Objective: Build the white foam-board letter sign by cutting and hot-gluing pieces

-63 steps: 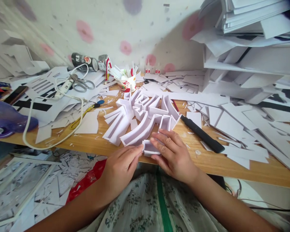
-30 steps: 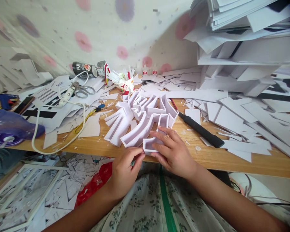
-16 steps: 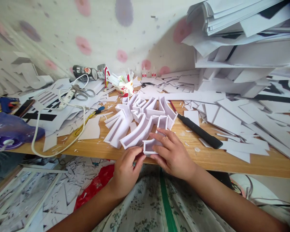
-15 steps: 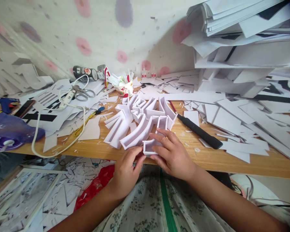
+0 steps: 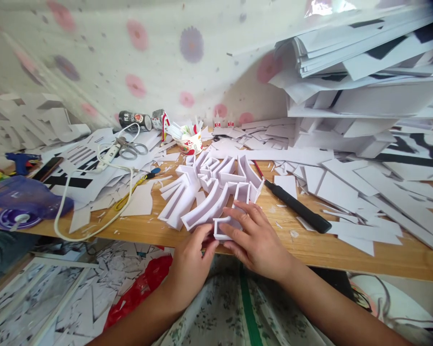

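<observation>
A white hollow character (image 5: pixel 205 206), built of thin upright board walls, lies at the table's front edge in the head view. Thumb and forefinger of my left hand (image 5: pixel 193 262) pinch the left corner of its nearest hooked end. My right hand (image 5: pixel 258 240) grips the same end from the right, its fingers over the walls and its thumb low at the front. Those fingers hide part of the hook. Right of the character lies a black-handled tool (image 5: pixel 298 206) with a thin red shaft.
Scissors (image 5: pixel 130 150), a white power cord (image 5: pixel 59 211) and a blue glue gun (image 5: pixel 19 162) lie to the left. Behind the character stands a paper tub (image 5: pixel 188 143) full of white strips. Board offcuts (image 5: pixel 332 187) cover the right side, under stacked sheets (image 5: pixel 350 53).
The whole view has tilted up a little, so everything sits lower in the picture. Both hands keep nearly the same hold on the character's hooked end.
</observation>
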`<state>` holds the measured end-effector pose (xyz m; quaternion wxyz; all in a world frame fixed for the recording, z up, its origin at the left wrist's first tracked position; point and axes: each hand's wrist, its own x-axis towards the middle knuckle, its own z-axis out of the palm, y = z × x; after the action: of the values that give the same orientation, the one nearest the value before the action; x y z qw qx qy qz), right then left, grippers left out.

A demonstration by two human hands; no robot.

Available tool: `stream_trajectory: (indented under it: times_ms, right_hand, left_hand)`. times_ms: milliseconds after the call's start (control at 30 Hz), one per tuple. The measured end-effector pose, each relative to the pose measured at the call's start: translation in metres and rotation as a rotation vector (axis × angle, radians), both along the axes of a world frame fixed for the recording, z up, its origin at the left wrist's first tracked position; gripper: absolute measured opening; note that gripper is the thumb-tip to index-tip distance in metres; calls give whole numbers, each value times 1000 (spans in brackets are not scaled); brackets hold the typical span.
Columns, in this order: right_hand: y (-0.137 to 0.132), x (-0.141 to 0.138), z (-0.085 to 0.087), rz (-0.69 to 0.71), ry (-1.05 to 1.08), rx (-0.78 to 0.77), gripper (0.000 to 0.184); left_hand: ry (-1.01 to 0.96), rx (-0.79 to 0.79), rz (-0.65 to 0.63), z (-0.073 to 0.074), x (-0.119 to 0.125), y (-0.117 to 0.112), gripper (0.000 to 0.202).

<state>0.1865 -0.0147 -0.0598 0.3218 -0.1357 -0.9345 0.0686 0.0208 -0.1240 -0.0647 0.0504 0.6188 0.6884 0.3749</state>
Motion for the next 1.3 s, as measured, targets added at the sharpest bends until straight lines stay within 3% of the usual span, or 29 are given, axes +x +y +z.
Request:
stream_trajectory:
  times_ms: [133, 467, 633, 700, 800, 833, 900, 1033, 1133, 1300]
  right_hand:
    - [0, 0, 0, 1, 14, -5, 31]
    - [3, 0, -1, 35, 25, -37, 32]
    - [4, 12, 0, 94, 155, -145, 42]
    - [12, 19, 2, 24, 258, -231, 40]
    - [36, 25, 11, -184, 333, -262, 32]
    - [47, 25, 15, -255, 327, -238, 28]
    - [70, 22, 24, -383, 258, -199, 24]
    - [108, 8, 36, -522, -105, -357, 28]
    - [122, -5, 40, -542, -213, -433, 33]
    - [130, -20, 45, -484, -250, -448, 47]
  left_hand:
    - [-61, 18, 26, -1, 0, 0, 38]
    - [186, 106, -30, -1, 0, -1, 29]
    - [278, 242, -170, 18, -18, -22, 28]
    - [296, 298, -102, 28, -39, -30, 25]
    - [171, 343, 295, 39, -86, -24, 17]
    - [100, 272, 385, 40, -104, -18, 16]
    - [-25, 38, 392, 40, -136, 0, 24]
    - [-223, -380, 124, 33, -172, 30, 50]
    - [-215, -467, 73, 26, -177, 40, 57]
    - [-81, -433, 152, 23, -178, 48, 48]
